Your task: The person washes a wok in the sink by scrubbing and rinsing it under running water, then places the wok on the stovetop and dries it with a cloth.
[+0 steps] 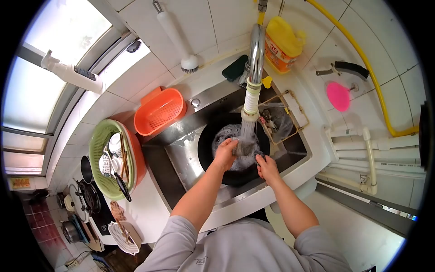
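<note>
Under the running tap, my left hand pinches a grey, roughly rectangular thing whose kind I cannot make out. Water pours over it into a round black pan that lies in the steel sink, with white suds inside. At the pan's right side, my right hand is closed, its fingertips on something small and dark. Whether that dark piece belongs to the grey thing or to the pan is unclear.
An orange strainer basket sits on the sink's back left. Left of the sink, a green basket holds dishes. A wire rack with a plastic bag hangs at the right. Behind stand a yellow jug and a green sponge.
</note>
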A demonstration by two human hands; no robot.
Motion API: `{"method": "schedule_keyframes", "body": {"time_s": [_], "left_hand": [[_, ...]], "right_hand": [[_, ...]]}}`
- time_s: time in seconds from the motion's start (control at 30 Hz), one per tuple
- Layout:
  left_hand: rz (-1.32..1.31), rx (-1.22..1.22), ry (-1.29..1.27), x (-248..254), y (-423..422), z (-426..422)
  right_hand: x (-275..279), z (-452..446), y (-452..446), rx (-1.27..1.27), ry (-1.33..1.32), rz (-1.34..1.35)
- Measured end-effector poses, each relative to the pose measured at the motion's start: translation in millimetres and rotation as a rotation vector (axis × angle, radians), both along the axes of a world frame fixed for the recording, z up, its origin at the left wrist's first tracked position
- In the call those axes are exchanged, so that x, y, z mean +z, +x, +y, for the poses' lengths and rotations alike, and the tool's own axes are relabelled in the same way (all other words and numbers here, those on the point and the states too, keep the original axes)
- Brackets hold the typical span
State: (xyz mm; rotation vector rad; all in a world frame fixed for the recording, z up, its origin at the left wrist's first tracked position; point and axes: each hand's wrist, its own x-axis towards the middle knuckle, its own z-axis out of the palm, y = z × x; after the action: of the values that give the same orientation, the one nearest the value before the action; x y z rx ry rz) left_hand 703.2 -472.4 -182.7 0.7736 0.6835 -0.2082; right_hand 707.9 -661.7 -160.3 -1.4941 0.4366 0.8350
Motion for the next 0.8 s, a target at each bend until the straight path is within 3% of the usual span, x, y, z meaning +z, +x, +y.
{"method": "schedule_keyframes", "body": {"time_s": [0.1, 0.17, 0.23, 0.27, 0.3, 0.37, 0.4, 0.5, 0.57, 0.63, 0.7, 0.73, 0.77, 0.8], "left_hand": [[-0.016, -0.04, 0.16, -10.5, -0.5, 2.8], [-0.107, -0.069, 0.667, -3.8, -1.3, 7.2], [-0.153, -0.066, 0.912, 24.5, 5.7, 31.9], [-0.001, 0.014, 1.14, 47.2, 7.9, 43.8], [-0.08, 0.101, 1.215, 61.1, 11.8, 66.7], [-0.284, 0.384, 0.884, 93.0, 21.3, 114.8], [-0.412, 0.478, 0.903, 100.6, 26.7, 139.7], [-0.251, 0.355, 1.338, 89.7, 33.1, 221.5], [0.029, 0.208, 1.794, 92.8, 31.8, 227.6], [0.109, 0.184, 2.066, 101.0, 21.8, 210.3], [-0.13, 0.197, 2.015, 109.1, 1.6, 186.7], [-0.249, 0.202, 1.981, 110.5, -10.8, 172.4], [-0.39, 0.135, 1.888, 108.3, -25.7, 155.5], [-0.261, 0.038, 1.511, 94.8, -46.7, 135.1]], "right_hand": [[-4.4, -2.0, 1.4, 0.028, -0.019, -0.026], [-3.6, -1.5, 3.4, 0.049, -0.016, -0.011], [-3.6, -0.8, 5.7, 0.034, -0.016, 0.012], [-2.4, -0.2, 6.6, 0.052, -0.028, -0.003], [-4.9, -0.3, 7.3, 0.071, -0.028, -0.015], [-9.9, -2.1, 7.5, 0.103, -0.038, -0.036], [-8.1, -0.6, 8.4, 0.109, -0.052, -0.034], [-3.4, 6.1, 11.8, 0.133, -0.079, -0.018], [-9.2, 10.5, 13.0, 0.14, -0.068, 0.003], [-15.3, 15.6, 17.3, 0.211, -0.133, -0.017], [-35.2, 19.4, 16.9, 0.26, -0.189, -0.098], [-43.2, 17.7, 17.9, 0.494, -0.42, -0.411], [-48.3, 18.4, 17.9, 0.574, -0.418, -0.444], [-52.1, 20.8, 18.3, 0.657, -0.415, -0.474]]}}
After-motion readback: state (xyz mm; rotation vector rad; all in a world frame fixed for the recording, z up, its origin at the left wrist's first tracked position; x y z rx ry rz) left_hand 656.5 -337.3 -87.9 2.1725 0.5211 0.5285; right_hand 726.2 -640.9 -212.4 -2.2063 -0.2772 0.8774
